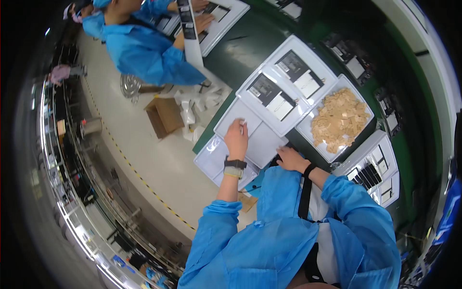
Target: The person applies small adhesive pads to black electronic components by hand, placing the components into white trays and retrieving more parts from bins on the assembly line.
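My left hand (237, 138) is over a white divided plastic tray (265, 146). Its fingers are curled together near the divider, and whatever they may hold is too small to make out. My right hand (291, 159) rests by the tray's near right corner, fingers apart and touching the edge beside a small dark thing. Just beyond sits another white tray (250, 107), where flat black-and-white rectangular pieces (272, 96) lie in two compartments. On its right stands a white bin (330, 155) heaped with small tan pieces (340, 118).
More white trays with black-and-white pieces (368, 176) stand at my right on the green table (231, 48). Across the table, a co-worker in a blue smock (139, 53) handles similar trays. An open cardboard box (164, 117) and white plastic scraps (188, 108) lie on the floor.
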The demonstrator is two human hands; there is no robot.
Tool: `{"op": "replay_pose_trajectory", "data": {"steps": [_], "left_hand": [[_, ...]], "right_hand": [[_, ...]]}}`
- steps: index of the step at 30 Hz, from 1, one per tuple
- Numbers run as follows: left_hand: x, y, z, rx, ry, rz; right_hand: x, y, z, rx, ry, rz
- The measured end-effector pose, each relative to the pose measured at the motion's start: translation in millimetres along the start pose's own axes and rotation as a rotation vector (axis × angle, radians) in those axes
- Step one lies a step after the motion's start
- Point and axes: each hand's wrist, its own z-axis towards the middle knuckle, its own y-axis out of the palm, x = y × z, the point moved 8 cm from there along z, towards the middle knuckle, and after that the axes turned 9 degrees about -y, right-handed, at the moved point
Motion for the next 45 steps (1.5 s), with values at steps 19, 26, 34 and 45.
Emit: {"op": "replay_pose_trajectory", "data": {"steps": [19, 26, 34, 45], "left_hand": [[242.6, 61.8, -60.5, -0.604, 0.518, -0.429], [283.1, 96.7, -156.4, -0.821, 0.277, -0.622], [314.5, 87.1, -185.7, -0.903, 0.244, -0.835], [309.0, 83.2, -176.4, -0.784, 0.152, -0.857]], "right_hand": [[-13.5, -205.4, -254.2, 1.427, 0.032, 1.279], [0.7, -210.4, -323.0, 1.602, 0.147, 1.151], [65.0, -173.8, -328.6, 1.721, 0.231, 1.304], [-31.9, -214.0, -335.0, 1.535, 0.169, 1.21]]}}
